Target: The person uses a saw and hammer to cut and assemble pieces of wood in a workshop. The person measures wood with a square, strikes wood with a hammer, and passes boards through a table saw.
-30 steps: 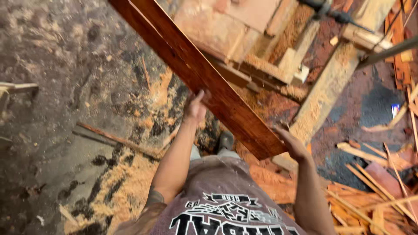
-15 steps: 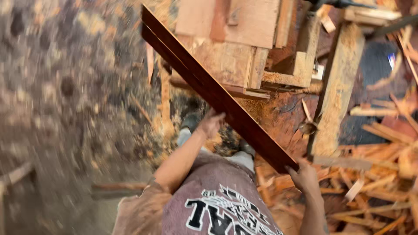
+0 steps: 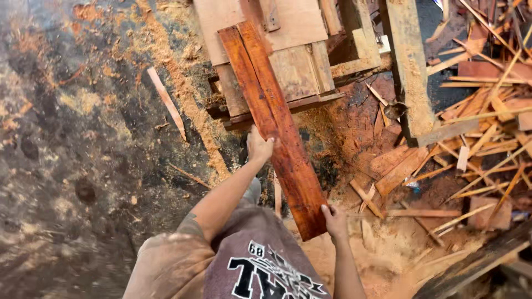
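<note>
I hold two long reddish-brown wooden planks (image 3: 277, 119) stacked side by side, running from my waist away toward the top of the view. My left hand (image 3: 259, 147) grips the planks' left edge about midway along. My right hand (image 3: 334, 220) grips the near end at its right corner. The far end of the planks lies over a low pale wooden platform (image 3: 302, 66) made of boards. My arm and printed shirt fill the bottom centre.
Dark dirt floor with orange sawdust lies to the left, with a thin wood strip (image 3: 166, 102) on it. A thick pale beam (image 3: 410, 66) stands at right of the platform. A heap of reddish offcuts and slats (image 3: 476, 127) covers the right side.
The planks have swung from a steep diagonal to nearly straight ahead, and their far end has come down onto the platform. Both hands kept their grip; the view tilted downward.
</note>
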